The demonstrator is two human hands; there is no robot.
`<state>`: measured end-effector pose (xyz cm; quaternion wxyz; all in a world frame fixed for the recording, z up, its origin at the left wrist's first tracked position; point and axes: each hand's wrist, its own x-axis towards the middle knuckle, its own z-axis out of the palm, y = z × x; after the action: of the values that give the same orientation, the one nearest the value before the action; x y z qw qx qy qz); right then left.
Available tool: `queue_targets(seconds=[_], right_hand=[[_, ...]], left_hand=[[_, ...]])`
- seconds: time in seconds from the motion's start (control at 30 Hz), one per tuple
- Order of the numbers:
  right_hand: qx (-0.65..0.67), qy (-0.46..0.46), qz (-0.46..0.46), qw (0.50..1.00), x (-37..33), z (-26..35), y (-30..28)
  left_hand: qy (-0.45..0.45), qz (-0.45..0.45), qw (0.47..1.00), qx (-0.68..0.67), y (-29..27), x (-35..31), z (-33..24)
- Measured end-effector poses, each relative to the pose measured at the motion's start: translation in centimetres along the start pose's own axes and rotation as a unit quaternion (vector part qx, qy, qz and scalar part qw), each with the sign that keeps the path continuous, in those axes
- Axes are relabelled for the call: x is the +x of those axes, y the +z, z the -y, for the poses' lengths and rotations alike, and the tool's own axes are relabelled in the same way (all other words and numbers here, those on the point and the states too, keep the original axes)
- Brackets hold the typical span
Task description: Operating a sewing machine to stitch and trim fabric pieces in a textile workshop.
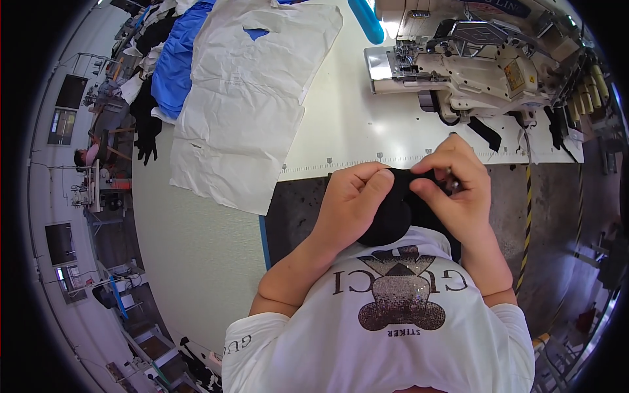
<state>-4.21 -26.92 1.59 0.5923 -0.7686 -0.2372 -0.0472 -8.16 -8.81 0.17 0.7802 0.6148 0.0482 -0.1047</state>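
A piece of black fabric [386,224] hangs in front of my chest, at the near edge of the white sewing table. My left hand [354,200] is closed on its upper left part, the thumb pressed on top. At the fabric's upper right edge, the thumb and forefinger of my right hand [458,187] curl in around it. A small shiny metal tool [451,181] shows among the right fingers; its kind is mostly hidden by the hand.
An industrial sewing machine [452,72] stands at the back right, with black fabric scraps [485,133] near it. White paper-like sheeting [246,105] covers the table's left part, beside blue cloth [171,82]. A ruler strip [357,160] runs along the near edge.
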Motion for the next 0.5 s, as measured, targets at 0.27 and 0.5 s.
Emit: queue_targets(seconds=[0.27,0.5], right_hand=[[-0.017,-0.002,0.04,0.999,0.4,-0.8,0.8],[0.227,0.131,-0.059,0.963,0.5,-2.6,0.2]], left_hand=[[0.062,0.024,0.977,0.2,0.2,-0.1,-0.6],[0.053,0.025,0.993,0.097,-0.6,0.5,0.0]])
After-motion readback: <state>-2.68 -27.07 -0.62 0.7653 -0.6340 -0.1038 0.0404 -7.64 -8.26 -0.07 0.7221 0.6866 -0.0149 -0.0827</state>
